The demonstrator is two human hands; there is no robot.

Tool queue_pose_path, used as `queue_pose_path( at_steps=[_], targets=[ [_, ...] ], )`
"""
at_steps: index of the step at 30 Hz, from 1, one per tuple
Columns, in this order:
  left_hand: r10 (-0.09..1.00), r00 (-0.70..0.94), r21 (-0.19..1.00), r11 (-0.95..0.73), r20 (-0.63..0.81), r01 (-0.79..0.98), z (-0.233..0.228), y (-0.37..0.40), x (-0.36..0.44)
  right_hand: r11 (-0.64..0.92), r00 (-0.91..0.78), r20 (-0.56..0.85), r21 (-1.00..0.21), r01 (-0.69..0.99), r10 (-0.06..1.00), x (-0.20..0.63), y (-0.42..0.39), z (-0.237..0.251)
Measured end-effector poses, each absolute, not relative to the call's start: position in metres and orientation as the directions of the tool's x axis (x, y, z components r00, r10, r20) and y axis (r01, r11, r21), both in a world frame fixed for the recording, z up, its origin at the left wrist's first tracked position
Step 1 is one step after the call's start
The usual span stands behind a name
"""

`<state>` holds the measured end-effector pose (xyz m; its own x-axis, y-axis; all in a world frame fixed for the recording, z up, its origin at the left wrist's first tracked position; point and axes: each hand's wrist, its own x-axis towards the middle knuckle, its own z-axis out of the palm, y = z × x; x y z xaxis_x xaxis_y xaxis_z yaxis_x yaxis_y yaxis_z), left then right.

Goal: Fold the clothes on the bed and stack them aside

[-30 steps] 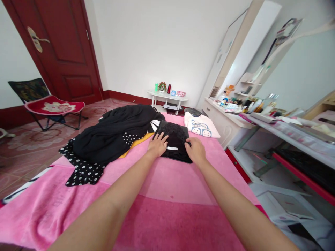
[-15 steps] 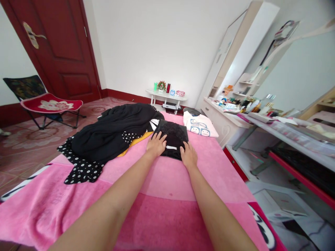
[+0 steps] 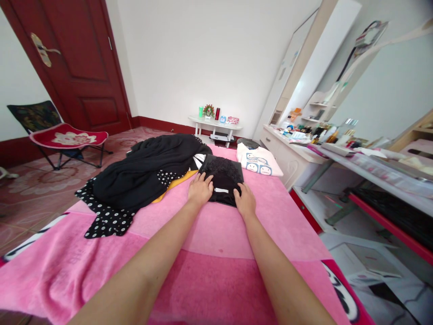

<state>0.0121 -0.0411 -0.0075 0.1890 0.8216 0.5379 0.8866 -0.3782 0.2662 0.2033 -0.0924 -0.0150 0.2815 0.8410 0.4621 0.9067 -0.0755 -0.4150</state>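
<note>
1. Left hand [image 3: 200, 189] lies flat, fingers spread, palm down on the near-left part of the folded black garment [image 3: 223, 178]; pressing, not gripping.
2. Right hand [image 3: 245, 201] also lies flat and open on the garment's near-right corner, fingers pointing away.
3. Garment sits on the pink blanket [image 3: 216, 234], between both hands and extending beyond the fingertips; a small white label shows between the hands.
4. Just left of it, touching: one heap of black clothes [image 3: 149, 169] with polka-dot fabric [image 3: 104, 216] and a yellow edge beneath.
5. Beyond, to the right: one folded white shirt [image 3: 259, 164] with printed faces.
6. Count: two hands, one folded black garment, one heap, one white shirt.
</note>
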Motion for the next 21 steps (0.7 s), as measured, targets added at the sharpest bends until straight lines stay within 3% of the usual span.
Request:
queue_pose_path(
  at_steps=[21],
  targets=[
    [0.809, 0.185, 0.284, -0.396, 0.558, 0.873, -0.0059, -0.0420, 0.0103, -0.026, 0.301, 0.475, -0.503, 0.864, 0.827, 0.2089, -0.0925, -0.0164]
  ],
)
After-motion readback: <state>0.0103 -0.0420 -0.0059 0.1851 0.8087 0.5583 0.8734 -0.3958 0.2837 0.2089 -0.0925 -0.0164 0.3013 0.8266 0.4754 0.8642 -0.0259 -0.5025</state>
